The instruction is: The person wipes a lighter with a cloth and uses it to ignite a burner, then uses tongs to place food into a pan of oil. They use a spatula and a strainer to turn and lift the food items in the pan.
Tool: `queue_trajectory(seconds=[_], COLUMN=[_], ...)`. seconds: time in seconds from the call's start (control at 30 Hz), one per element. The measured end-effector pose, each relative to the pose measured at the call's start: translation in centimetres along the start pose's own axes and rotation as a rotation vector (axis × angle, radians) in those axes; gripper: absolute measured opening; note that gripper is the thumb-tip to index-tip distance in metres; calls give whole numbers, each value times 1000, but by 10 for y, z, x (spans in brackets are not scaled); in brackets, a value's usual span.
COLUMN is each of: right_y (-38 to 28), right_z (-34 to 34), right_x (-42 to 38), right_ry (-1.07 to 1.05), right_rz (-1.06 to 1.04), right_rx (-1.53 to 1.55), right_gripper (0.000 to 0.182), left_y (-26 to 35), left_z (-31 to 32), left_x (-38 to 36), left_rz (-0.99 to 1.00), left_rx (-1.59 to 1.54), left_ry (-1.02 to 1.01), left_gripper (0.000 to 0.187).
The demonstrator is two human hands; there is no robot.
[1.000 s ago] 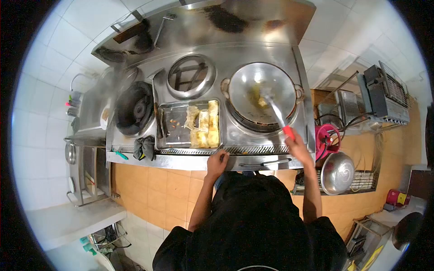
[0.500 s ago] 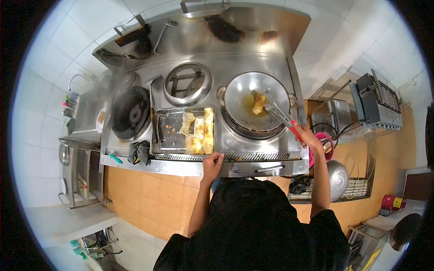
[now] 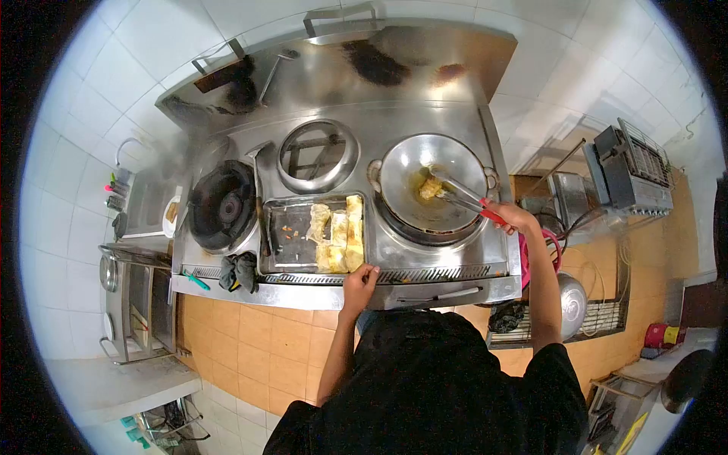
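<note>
My right hand (image 3: 511,217) is closed round the red handles of metal tongs (image 3: 464,191), which reach into a steel wok (image 3: 406,155) from the right. The tongs' two arms are spread, their tips at a browned, golden piece of food (image 3: 431,188) sitting in a little yellow oil in the wok's bottom. My left hand (image 3: 359,285), fingers curled, is at the stove's front edge, right by the near right corner of a metal tray (image 3: 292,256). Pale yellow rolled pieces (image 3: 353,231) fill the tray's right side. What the left fingers grip, if anything, is hidden.
A long-handled spatula (image 3: 262,201) lies along the tray's left side. Beyond it is a dark burner (image 3: 222,205); an uncovered burner ring (image 3: 318,155) sits behind the tray. Dark cloth (image 3: 239,271) and a green-handled tool (image 3: 197,280) lie at the front edge.
The tongs have shifted, their arms now spread at the food piece, which has turned in the oil. My left hand stays by the tray corner. The whole view has shifted slightly.
</note>
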State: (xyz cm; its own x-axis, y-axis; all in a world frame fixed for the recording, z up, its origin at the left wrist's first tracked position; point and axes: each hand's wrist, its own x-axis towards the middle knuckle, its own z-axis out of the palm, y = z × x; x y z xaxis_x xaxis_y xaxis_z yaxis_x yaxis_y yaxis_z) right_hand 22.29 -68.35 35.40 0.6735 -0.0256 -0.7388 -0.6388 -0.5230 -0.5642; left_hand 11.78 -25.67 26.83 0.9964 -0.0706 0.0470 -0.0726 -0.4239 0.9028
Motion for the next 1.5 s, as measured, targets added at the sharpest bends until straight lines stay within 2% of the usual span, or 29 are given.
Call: queue_trajectory(seconds=[0.2,0.63,0.73,1.0,1.23,1.3,1.5], right_y=[5,6,8,20,0,4,-5], right_z=[21,36,33,18,27,31,45], right_x=[24,11,8,10,10,23,22], right_ry=[24,162,121,232,168,77,77], right_rz=[-79,-143,-141,-75,-50,-70,-170], right_rx=[121,210,204,27,98,204,354], right_gripper=[59,64,69,70,64,58,53], left_y=[-9,-7,-5,-6,-6,-7,-6], left_z=[-9,-11,-9,-7,-2,-2,-8], left_x=[-5,4,6,4,6,7,6], left_rz=[34,15,5,-39,-59,-63,-78], left_rx=[-23,-48,-59,-54,-52,-50,-61], left_ry=[90,70,49,25,18,23,36], left_gripper=[23,22,21,23,24,24,22])
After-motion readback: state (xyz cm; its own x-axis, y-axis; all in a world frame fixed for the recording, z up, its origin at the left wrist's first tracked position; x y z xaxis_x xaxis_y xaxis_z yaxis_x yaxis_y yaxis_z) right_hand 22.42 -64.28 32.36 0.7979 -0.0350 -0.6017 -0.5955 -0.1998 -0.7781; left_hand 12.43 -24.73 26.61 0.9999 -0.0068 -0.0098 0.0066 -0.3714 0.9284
